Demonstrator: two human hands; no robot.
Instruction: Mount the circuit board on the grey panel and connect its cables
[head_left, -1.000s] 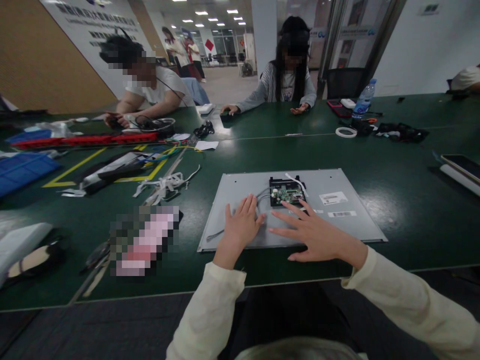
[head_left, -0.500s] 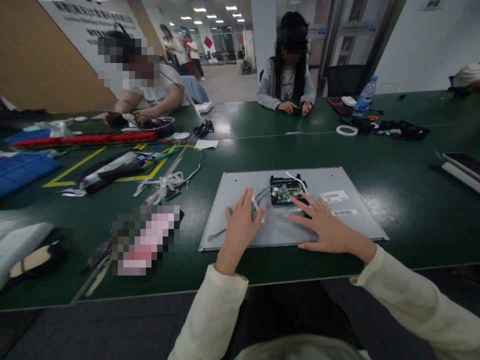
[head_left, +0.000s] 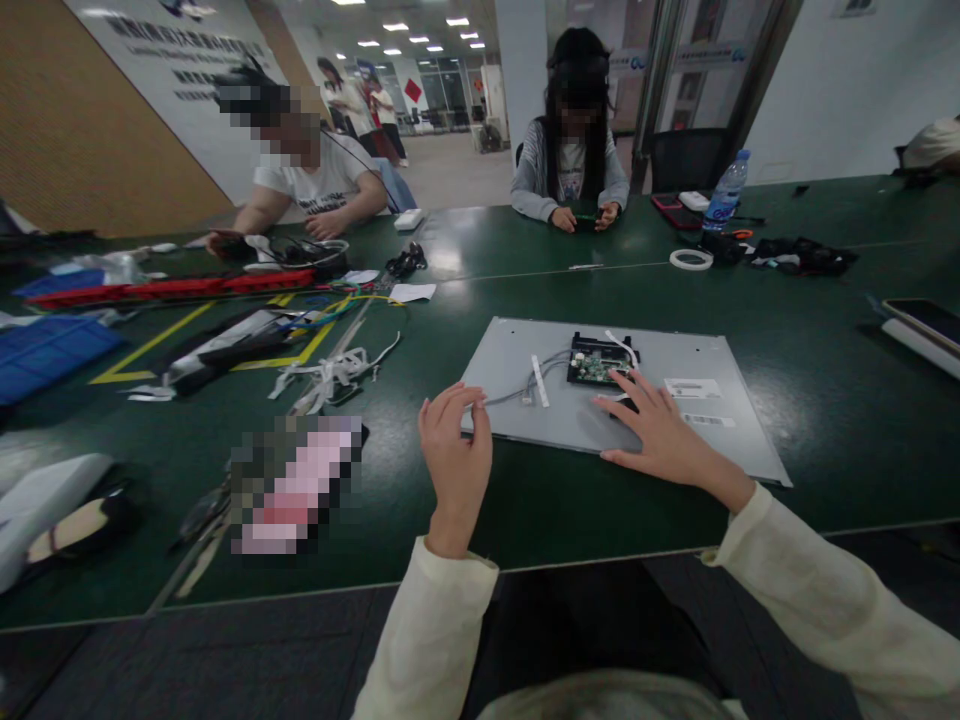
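Observation:
A flat grey metal panel (head_left: 555,425) lies slanted on the green table in front of me. On its back sits a black housing with a green circuit board (head_left: 596,366). A thin grey cable (head_left: 506,398) runs left from the board, under a strip of white tape (head_left: 540,382). My left hand (head_left: 454,440) is at the panel's left edge, with thumb and fingertips closed around the end of that cable. With fingers spread, my right hand (head_left: 660,430) rests over the panel just below the board, close to two white labels (head_left: 693,388).
A phone (head_left: 307,480) and tangled white strips (head_left: 334,378) lie to the left, beyond them a blue crate (head_left: 56,350). Across the table, two people sit facing me. A tape roll (head_left: 691,260) and a water bottle (head_left: 727,190) stand at the far right.
The panel has turned clockwise, its left side swinging away from me and rightward. My left hand has moved left off the panel's middle and closed on the cable end.

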